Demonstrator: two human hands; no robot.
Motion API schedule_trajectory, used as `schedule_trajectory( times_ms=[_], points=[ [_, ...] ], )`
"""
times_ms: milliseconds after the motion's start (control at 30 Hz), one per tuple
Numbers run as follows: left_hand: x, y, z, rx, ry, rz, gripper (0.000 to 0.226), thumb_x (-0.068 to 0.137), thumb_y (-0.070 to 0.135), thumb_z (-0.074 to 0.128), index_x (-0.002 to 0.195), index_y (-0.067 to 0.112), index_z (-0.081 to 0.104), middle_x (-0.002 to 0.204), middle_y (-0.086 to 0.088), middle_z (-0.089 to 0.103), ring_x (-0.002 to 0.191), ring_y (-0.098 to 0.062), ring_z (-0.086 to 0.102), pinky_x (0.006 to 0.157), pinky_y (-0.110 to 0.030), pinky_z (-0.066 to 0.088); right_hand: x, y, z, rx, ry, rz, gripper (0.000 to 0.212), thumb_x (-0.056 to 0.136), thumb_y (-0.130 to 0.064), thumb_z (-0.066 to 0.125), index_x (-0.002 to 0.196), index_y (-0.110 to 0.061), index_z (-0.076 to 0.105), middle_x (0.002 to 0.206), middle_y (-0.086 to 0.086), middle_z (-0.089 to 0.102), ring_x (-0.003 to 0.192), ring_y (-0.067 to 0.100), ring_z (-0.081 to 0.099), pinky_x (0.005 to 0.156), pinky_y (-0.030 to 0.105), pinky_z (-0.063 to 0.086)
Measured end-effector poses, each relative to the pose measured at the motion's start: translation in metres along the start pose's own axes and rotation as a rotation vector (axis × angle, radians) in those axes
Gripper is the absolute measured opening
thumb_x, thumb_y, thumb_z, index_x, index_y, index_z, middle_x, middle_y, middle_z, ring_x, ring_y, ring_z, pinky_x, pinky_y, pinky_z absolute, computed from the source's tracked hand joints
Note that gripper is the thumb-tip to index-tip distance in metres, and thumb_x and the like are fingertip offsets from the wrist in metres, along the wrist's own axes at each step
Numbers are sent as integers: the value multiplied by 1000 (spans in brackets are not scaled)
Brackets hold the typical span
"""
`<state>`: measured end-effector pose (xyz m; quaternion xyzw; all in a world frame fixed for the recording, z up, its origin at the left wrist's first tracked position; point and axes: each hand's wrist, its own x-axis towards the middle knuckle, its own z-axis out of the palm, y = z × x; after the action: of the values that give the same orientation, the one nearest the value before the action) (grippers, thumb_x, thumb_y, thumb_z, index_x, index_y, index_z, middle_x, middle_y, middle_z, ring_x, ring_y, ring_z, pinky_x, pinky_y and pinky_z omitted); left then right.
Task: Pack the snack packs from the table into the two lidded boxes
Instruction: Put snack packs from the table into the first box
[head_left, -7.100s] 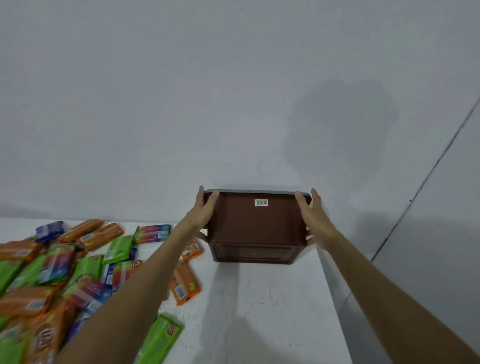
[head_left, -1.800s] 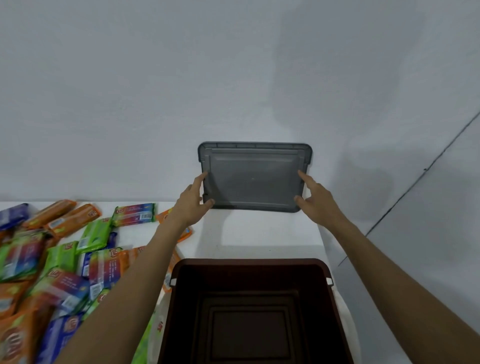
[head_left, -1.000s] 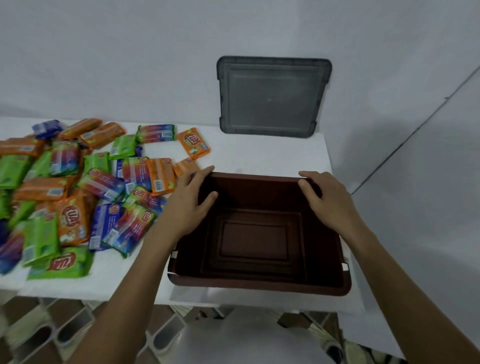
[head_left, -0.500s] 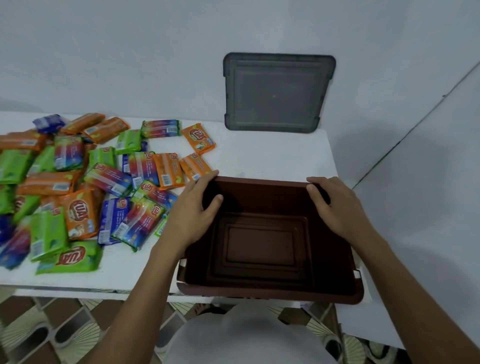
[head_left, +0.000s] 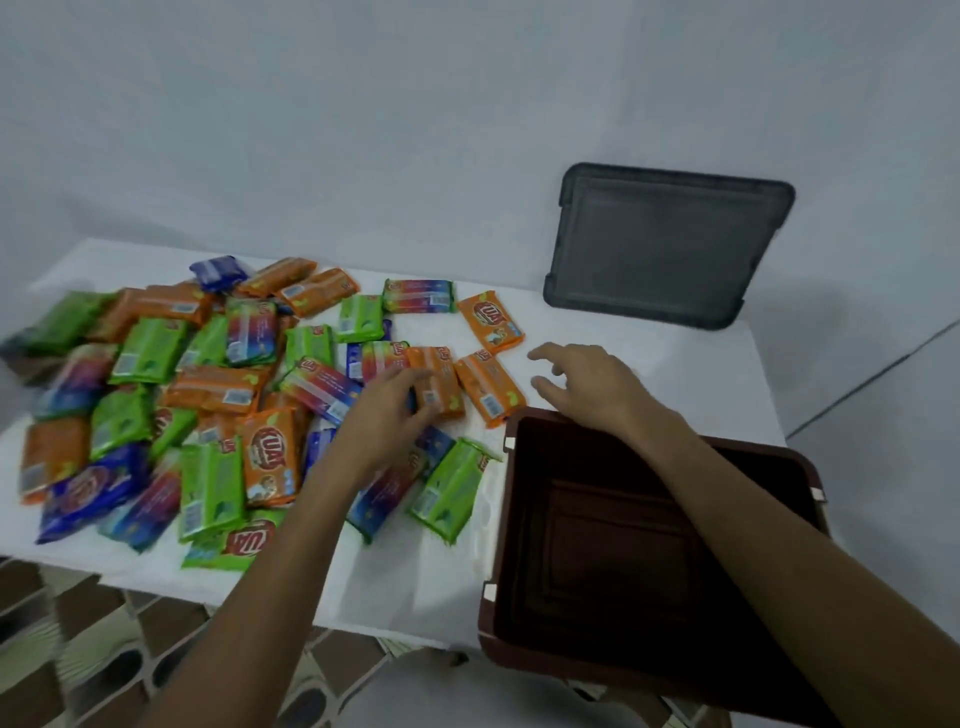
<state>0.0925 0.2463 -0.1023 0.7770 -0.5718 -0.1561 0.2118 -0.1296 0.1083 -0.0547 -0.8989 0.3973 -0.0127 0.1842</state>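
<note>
Several snack packs in orange, green, blue and rainbow wrappers lie heaped on the left and middle of the white table (head_left: 597, 338). My left hand (head_left: 387, 415) reaches into the heap, and its fingers and thumb curl on the edge of an orange snack pack (head_left: 440, 375). My right hand (head_left: 589, 382) hovers with spread fingers just beyond the box's far left corner. It sits right of another orange pack (head_left: 491, 392) and holds nothing. The brown box (head_left: 613, 545) stands open and empty at the table's front right. Its grey lid (head_left: 670, 244) leans against the wall behind.
The brown box overhangs the table's front edge. A patterned tiled floor (head_left: 78, 649) shows below on the left. The wall stands close behind the table, and the table's right edge (head_left: 769, 395) lies just past the box. Only one box is in view.
Both hands have left the box rim. My left hand moved left onto an orange pack and my right hand moved up and left over the table. The view has swung to the left.
</note>
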Motion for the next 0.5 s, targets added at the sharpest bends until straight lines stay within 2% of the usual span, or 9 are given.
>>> schedule_trajectory(
  times_ms=[133,267,367,433,500],
  points=[
    [37,-25,-3,146,-45,32,67,88,43,66,145,18,42,149,-10,40,135,-29,36,109,-42,32,58,-19,9,-86,-213,-27,49,89,-46,59,135,-29,51,132,12,57,114,27,56,86,35,46],
    [66,-38,-4,337,-322,71,110,69,75,64,154,25,16,162,-3,14,148,-27,11,119,-49,12,93,-32,22,-133,-420,-45,56,83,-49,67,129,-20,51,126,5,55,111,26,53,83,34,44],
    [73,-47,1,422,-381,106,132,47,96,43,154,25,12,161,-2,16,148,-27,8,118,-50,7,104,-32,40,-117,-453,-40,67,69,-55,78,114,-19,44,102,3,56,92,24,54,71,35,46],
    [74,-52,5,438,-349,143,139,40,102,30,154,25,14,159,-3,21,147,-28,12,117,-50,8,105,-30,49,-138,-451,-44,78,61,-56,82,114,-22,36,106,7,52,94,27,54,76,40,50],
    [76,-54,9,441,-320,157,140,39,104,32,153,24,17,156,-4,27,144,-28,17,117,-49,11,106,-30,54,-155,-461,-42,81,62,-51,83,118,-22,32,113,11,50,96,30,56,80,45,53]
  ],
)
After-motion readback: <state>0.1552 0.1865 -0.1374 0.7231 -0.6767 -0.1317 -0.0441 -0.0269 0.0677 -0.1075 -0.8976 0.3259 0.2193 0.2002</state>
